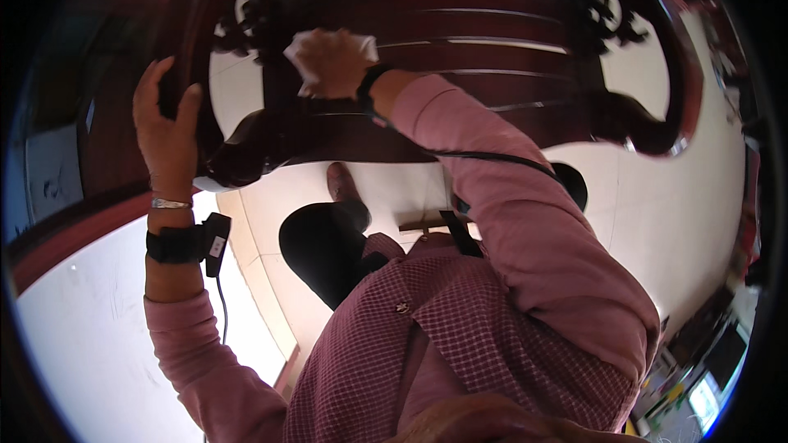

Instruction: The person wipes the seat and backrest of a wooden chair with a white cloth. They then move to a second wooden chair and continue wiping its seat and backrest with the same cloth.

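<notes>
Before me is a glossy dark wooden armchair with a slatted seat point(480, 61). My right hand point(335, 61) presses a crumpled white cloth point(300, 55) flat onto the left part of the slats. The hand is slightly blurred. At the chair's left side, my left hand point(163, 123) is by the curved armrest point(206, 83), thumb and fingers spread, with nothing held between them. Whether its fingertips touch the wood is hard to tell. Each wrist wears a black strap; the left one carries a small black device point(214, 245) with a cable.
Carved openwork point(606, 9) joins the right armrest point(686, 83) to the seat. Pale floor tiles point(640, 197) lie below and to the right. A bright white surface point(111, 320) and a red-brown ledge point(80, 234) are at left. Various items point(689, 375) stand at lower right.
</notes>
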Motion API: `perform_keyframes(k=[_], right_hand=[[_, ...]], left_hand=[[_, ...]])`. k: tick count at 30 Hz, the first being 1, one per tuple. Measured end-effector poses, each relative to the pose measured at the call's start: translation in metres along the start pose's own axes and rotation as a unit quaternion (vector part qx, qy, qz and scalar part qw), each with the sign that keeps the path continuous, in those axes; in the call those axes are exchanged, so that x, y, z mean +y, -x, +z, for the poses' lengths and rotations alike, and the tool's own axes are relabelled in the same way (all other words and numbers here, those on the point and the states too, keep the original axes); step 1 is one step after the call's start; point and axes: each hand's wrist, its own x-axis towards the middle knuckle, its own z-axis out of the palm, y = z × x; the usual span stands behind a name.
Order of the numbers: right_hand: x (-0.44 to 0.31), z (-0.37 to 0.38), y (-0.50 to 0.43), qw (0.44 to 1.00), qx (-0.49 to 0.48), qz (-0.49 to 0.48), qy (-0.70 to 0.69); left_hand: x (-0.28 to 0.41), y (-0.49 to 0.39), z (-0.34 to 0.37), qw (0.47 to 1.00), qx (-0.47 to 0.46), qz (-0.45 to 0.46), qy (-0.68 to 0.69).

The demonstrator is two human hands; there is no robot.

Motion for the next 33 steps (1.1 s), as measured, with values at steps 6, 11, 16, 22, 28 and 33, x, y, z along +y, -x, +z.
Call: perform_keyframes(k=[6, 11, 16, 22, 28, 33], right_hand=[[-0.046, -0.010, 0.087, 0.995, -0.096, -0.036, 0.015], [-0.006, -0.041, 0.167, 0.994, -0.093, 0.007, -0.057], [0.083, -0.066, 0.245, 0.961, -0.091, 0.230, 0.127], [0.171, -0.104, 0.297, 0.874, 0.000, 0.473, 0.110], [0.226, -0.086, 0.305, 0.888, 0.118, 0.429, 0.115], [0.271, -0.080, 0.285, 0.896, 0.062, 0.340, 0.281]], left_hand=[[-0.010, -0.003, 0.002, 1.000, 0.006, -0.005, -0.009], [-0.015, -0.006, 0.002, 1.000, -0.003, -0.012, 0.019], [-0.016, -0.008, 0.001, 0.999, -0.012, -0.019, 0.025], [-0.016, -0.007, -0.002, 0.999, -0.012, -0.023, 0.037], [-0.015, -0.005, -0.004, 0.999, -0.019, -0.033, 0.035], [-0.014, -0.004, -0.003, 0.999, -0.016, -0.022, 0.024]])
